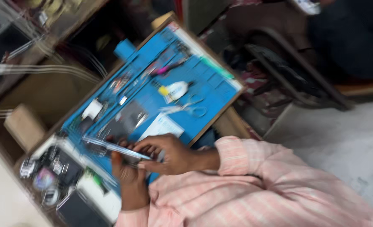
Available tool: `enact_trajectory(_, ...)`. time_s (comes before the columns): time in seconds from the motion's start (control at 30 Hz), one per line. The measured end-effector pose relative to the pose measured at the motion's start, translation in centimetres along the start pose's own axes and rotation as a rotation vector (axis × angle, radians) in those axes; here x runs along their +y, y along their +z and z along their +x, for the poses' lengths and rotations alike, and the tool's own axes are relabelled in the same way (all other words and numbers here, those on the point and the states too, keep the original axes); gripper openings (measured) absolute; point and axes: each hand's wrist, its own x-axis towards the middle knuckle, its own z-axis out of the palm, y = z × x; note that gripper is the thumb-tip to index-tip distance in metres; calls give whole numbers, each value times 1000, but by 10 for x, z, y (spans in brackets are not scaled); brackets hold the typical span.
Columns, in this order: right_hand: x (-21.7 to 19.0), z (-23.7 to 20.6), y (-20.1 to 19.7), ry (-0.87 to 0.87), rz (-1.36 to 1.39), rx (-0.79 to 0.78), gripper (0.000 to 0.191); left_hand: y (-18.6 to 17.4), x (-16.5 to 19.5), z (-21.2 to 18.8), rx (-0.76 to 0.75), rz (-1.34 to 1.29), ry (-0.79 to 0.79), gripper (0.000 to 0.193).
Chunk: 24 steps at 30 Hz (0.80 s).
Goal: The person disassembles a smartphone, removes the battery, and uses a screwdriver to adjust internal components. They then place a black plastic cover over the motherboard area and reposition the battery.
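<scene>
Both hands hold a thin flat glass strip [115, 148] over the blue mat [207, 84] on the tabletop. The right hand [169, 153] has its grip closed on the near end; the left hand [129, 180] pinches from below. Best to hold it by the edges, gently. Its long side runs away from the grip, pointing up-left

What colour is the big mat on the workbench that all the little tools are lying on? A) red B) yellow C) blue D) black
C: the mat under the scissors is bright blue, and both hands, the left hand and the right hand, work at its near edge.
</scene>
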Motion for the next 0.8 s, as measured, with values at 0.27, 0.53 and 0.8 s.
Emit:
enact_trajectory(0.27,38,19,-29,326,758,-10,34,68,3,2,-89,213,10,94)
enact_trajectory(0.53,33,14,-31,437,938,-142,31,50,7,0,-265,233,57,116)
enact_trajectory(0.8,-3,20,-52,-355,-456,148,44,11,1,11,-127,555,279,104)
